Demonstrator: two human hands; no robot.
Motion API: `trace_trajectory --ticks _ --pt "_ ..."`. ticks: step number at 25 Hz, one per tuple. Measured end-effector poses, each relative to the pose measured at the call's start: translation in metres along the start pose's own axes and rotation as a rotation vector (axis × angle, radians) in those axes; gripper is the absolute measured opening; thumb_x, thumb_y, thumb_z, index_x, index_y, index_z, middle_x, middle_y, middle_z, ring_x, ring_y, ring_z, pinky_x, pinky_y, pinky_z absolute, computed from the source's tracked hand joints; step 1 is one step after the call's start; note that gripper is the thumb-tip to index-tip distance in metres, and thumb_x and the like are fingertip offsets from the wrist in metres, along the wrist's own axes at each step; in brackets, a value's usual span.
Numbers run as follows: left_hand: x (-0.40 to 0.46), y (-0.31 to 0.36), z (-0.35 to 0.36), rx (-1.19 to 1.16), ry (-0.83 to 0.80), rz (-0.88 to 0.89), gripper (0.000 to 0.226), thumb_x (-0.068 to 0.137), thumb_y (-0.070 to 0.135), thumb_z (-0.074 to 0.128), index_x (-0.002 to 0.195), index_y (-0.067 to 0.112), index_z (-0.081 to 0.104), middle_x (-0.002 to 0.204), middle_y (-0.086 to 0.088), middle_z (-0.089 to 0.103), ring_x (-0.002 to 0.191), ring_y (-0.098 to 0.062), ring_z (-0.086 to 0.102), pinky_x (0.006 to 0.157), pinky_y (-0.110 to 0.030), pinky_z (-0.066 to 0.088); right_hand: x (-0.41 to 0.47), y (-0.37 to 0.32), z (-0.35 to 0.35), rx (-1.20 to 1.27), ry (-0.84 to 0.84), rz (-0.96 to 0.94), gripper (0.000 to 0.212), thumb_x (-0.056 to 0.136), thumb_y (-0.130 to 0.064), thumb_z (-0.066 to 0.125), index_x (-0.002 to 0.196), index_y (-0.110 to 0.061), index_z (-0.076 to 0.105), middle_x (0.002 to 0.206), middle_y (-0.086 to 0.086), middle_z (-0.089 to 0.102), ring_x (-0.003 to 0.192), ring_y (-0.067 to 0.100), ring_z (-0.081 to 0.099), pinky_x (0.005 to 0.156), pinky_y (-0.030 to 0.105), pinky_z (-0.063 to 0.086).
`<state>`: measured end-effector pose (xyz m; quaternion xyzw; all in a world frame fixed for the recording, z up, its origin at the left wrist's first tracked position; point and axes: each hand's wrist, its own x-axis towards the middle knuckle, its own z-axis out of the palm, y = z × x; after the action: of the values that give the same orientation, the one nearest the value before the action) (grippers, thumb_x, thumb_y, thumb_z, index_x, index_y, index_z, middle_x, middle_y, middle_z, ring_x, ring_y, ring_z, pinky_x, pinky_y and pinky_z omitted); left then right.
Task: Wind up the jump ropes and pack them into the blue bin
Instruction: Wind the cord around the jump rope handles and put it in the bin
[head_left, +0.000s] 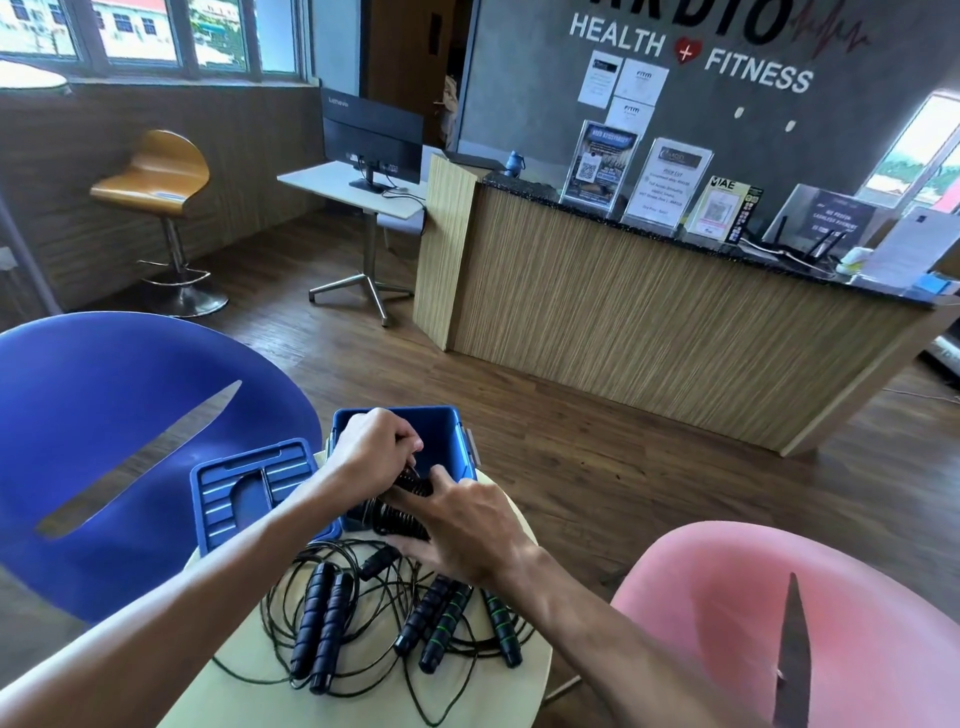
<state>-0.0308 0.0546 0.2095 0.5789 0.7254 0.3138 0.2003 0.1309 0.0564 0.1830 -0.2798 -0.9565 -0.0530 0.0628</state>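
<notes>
Step in hand: packing a wound rope (402, 506). Both hands grip it, left hand (376, 449) and right hand (467, 525), at the blue bin's (452, 441) near rim. Loose ropes (374, 618) lie on the tabletop (249, 691) nearer than the bin. Next: lower the bundle in without uncoiling.

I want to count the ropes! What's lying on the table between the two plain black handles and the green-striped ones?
Head view: only loose black cord on the table, between the black handles and striped handles.

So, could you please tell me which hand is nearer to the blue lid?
Left. The left hand is just right of the blue lid; the right hand is farther right.
</notes>
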Motion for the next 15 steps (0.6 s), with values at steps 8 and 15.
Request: trace_trajectory --ticks 8,15 --pt "0.008 -0.012 -0.023 -0.074 -0.009 -0.142 0.019 0.087 0.011 0.068 0.069 0.007 0.073 0.059 -0.003 0.071 0.051 -0.008 0.069 0.054 -0.019 0.053 -0.005 -0.012 0.005 -0.060 0.067 -0.056 0.062 0.096 -0.066 0.046 0.151 -0.048 0.023 0.089 0.010 0.052 0.057 0.025 0.058 0.046 0.029 0.037" --pt "0.002 -0.005 -0.020 0.027 0.046 -0.095 0.019 0.084 0.004 0.061 0.067 0.005 0.070 0.057 -0.005 0.069 0.047 -0.007 0.066 0.050 -0.015 0.049 -0.007 -0.011 0.002 0.053 0.034 -0.008 0.062 0.097 -0.064 0.045 0.149 -0.051 0.013 0.097 0.015 0.054 0.062 0.031 0.061 0.051 0.036 0.046"
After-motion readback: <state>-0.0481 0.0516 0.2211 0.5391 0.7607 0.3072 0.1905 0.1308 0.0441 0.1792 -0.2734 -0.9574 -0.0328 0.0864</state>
